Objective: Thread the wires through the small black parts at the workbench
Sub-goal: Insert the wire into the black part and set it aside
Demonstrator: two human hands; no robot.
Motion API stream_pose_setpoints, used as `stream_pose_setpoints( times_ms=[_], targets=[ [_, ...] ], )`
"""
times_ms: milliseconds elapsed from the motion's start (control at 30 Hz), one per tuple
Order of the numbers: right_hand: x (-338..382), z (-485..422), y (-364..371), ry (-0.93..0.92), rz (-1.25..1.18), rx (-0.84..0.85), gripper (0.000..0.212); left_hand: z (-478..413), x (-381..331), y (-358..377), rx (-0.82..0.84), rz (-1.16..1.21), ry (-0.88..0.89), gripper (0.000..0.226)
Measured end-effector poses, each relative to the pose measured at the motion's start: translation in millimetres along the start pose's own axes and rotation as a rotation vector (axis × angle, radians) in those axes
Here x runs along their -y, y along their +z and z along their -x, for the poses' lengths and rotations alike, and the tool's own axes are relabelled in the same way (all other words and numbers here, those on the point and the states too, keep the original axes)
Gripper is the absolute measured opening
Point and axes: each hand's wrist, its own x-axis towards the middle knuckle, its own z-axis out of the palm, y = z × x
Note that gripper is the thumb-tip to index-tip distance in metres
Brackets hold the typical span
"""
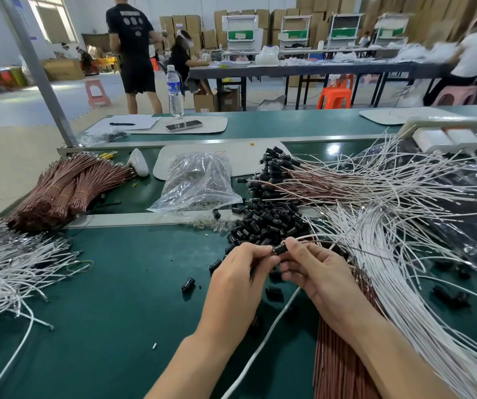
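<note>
While two hands meet over the green tabletop (116, 283), one black part (279, 249) sits between them: the left hand (240, 272) has its grip pinched on the part's near end, and the right hand (315, 272) has its grip closed on the other end, where one thin wire (303, 237) arcs away to the right. Just behind the hands lies a heap of black parts (266, 223), too many to count, with a few strays scattered nearby. One clear plastic bag (197, 182) lies further back, holding small greyish pieces too blurred to name. Brown wire bundles (67, 188) lie at the far left, loose white wires (9, 269) at the near left, and more white wires (404, 269) spread at the right. One water bottle (174, 90) and one phone (184, 125) sit on the far bench.
</note>
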Motion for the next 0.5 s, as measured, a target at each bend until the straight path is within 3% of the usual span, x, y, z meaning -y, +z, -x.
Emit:
stream_pose_setpoints(
  times_ms=[167,267,500],
  targets=[
    [-0.3,0.8,0.7,0.04,-0.001,0.018,0.027,0.6,2.9,1.0,-0.002,0.105,-0.071,0.029],
    [0.1,1.9,3.0,0.035,0.011,0.043,0.022,-1.5,6.6,1.4,-0.04,0.108,-0.039,0.024],
    [2.2,0.4,0.5,-0.116,0.06,-0.137,0.032,-3.1,3.9,-0.7,0.004,0.023,-0.105,0.02]
  ],
)
